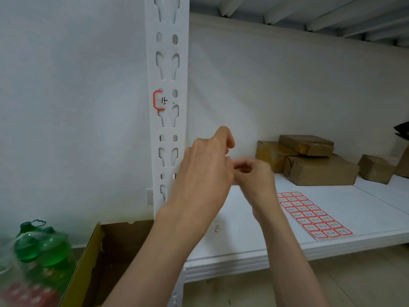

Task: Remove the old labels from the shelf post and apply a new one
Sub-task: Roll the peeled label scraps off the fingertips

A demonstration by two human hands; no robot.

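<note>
the left hand [205, 171] and right hand [254, 176] are brought together, fingers curled; whether a label scrap is pinched cannot be told. a torn old label [159, 100] is left on the shelf post [168, 63], above the fingers; it is best peeled slowly from a corner. the label sheet [314, 214] lies below the fingers.

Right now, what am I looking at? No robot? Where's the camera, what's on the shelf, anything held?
No robot here: a person works with two bare hands. The single picture comes from a wide-angle camera worn on the head, looking forward and down. The left hand and right hand meet in front of a white slotted shelf post, fingers curled together; whether they pinch anything is hidden. A torn red-edged label remains on the post. On the white shelf lie a sheet of red-bordered labels and some brown parcels. Lower left, beside the shelf, stand green bottles and an open carton.
</note>
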